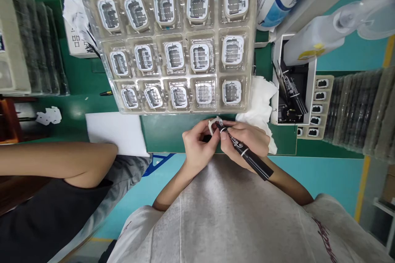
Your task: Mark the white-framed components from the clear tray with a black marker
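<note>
Head view: the left hand pinches a small white frame part between thumb and fingers, just over the near edge of the green tabletop, while the right hand has its thumb and fingers closed around a black marker, whose thin front end reaches the part's opening; whether it touches the inner wall cannot be told. Judging by its look, the part is light, stiff plastic, likely smooth enough to turn in the fingertips, with thin walls that could mark or flex if squeezed hard; the outer rim, on opposite sides, seems the safest hold, leaving the middle open. The marker looks light and rigid, its straight barrel best gripped close to the front for control. Just beyond the fingers lies the near edge of the clear tray, its cells holding similar parts; being thin moulded plastic, it would probably shift if knocked. Forward room is therefore tight. On the right, a crumpled white cloth sits near the right wrist, and past it stands a white bin with more markers. Leftward, green tabletop runs to a white pad, beside which another person's bent arm limits wider elbow movement.
</note>
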`<act>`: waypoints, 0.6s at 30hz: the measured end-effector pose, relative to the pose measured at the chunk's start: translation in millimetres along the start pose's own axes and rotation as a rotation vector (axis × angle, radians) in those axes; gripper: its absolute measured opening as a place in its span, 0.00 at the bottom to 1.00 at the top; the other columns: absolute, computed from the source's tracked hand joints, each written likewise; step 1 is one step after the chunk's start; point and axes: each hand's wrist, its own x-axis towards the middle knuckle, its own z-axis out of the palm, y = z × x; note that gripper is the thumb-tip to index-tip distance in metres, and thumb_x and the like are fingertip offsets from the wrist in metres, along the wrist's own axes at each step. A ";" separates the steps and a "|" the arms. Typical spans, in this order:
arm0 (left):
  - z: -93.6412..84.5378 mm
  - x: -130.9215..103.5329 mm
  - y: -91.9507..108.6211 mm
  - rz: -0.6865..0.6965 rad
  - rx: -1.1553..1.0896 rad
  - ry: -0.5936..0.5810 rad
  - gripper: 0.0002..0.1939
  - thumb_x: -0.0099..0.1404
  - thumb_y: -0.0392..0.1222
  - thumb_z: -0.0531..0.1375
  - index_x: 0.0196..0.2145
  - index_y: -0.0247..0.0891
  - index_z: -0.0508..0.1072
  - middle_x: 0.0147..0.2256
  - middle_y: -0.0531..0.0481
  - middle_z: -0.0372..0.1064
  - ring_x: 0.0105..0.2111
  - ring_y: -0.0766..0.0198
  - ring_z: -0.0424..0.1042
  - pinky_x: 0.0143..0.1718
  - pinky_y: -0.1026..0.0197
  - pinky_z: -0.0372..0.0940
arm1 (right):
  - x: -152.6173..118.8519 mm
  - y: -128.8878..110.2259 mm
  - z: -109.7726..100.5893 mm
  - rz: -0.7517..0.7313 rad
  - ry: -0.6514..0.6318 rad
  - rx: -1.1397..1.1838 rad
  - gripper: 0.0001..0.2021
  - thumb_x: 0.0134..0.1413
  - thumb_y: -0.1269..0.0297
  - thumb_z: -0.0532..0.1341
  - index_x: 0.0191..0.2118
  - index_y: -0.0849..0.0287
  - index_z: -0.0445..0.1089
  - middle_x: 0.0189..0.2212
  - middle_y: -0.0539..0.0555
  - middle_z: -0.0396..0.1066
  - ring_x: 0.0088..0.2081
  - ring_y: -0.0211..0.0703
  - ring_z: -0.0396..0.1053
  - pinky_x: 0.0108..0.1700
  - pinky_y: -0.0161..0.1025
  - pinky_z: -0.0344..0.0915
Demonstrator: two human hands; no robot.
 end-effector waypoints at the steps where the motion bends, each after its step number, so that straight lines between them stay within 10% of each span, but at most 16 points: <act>1: 0.1 0.1 -0.1 -0.003 0.000 0.002 0.10 0.67 0.47 0.76 0.42 0.39 0.87 0.34 0.50 0.87 0.32 0.59 0.84 0.38 0.61 0.79 | 0.0 0.1 0.2 -0.002 -0.001 -0.003 0.12 0.69 0.77 0.72 0.49 0.51 0.77 0.39 0.49 0.86 0.42 0.52 0.90 0.44 0.44 0.93; 18: -17.3 10.5 9.3 -0.265 -0.385 -0.160 0.22 0.58 0.57 0.85 0.37 0.38 0.87 0.30 0.49 0.85 0.22 0.62 0.80 0.27 0.60 0.80 | 4.5 -0.9 -3.0 -0.103 0.021 0.235 0.12 0.70 0.78 0.67 0.52 0.55 0.76 0.35 0.50 0.83 0.35 0.48 0.87 0.51 0.50 0.94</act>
